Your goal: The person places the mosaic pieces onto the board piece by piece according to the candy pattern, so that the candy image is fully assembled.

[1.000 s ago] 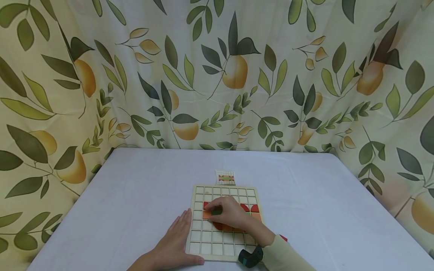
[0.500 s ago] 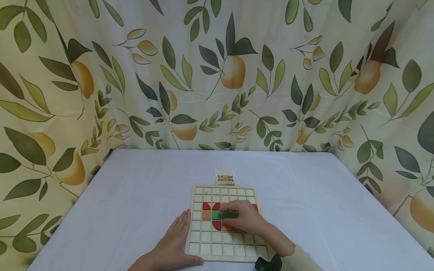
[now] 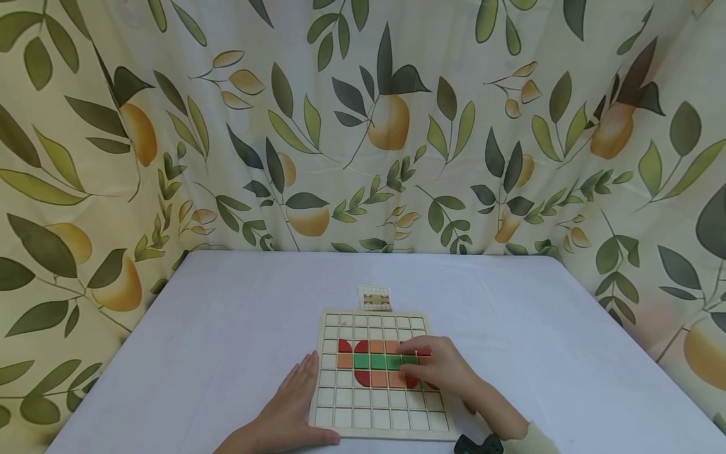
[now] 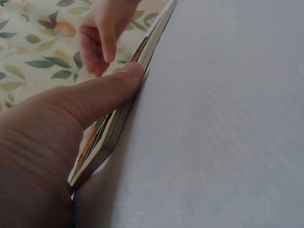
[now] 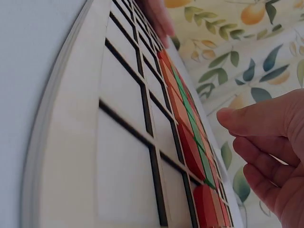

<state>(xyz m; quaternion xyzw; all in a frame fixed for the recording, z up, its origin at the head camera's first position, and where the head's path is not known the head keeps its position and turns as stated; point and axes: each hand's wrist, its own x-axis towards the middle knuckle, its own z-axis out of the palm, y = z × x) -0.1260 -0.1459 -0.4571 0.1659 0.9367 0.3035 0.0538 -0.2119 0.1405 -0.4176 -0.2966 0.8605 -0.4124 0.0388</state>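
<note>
A pale wooden grid board [image 3: 354, 417] lies on the table. Red curved pieces [image 3: 362, 378], orange squares [image 3: 379, 379] and green squares [image 3: 378, 361] fill several of its middle cells. My left hand [image 3: 292, 403] rests along the board's left side with fingers straight, its thumb at the near edge; the left wrist view shows this thumb [image 4: 107, 95] against the board's rim. Over the right end of the green row is my right hand [image 3: 445, 366], hiding some pieces there. In the right wrist view, its thumb and fingers [image 5: 266, 116] bend loosely with nothing between them.
A small card [image 3: 375, 298] with a printed grid picture lies just beyond the board's far edge. White cloth [image 3: 238, 321] covers the table, and a fruit-patterned curtain [image 3: 351, 176] hangs behind it. A black device [image 3: 479, 444] sits at my right wrist.
My right hand has moved rightward across the board from the left end of the coloured pieces, uncovering the green row and the pieces around it. The left hand stays in place.
</note>
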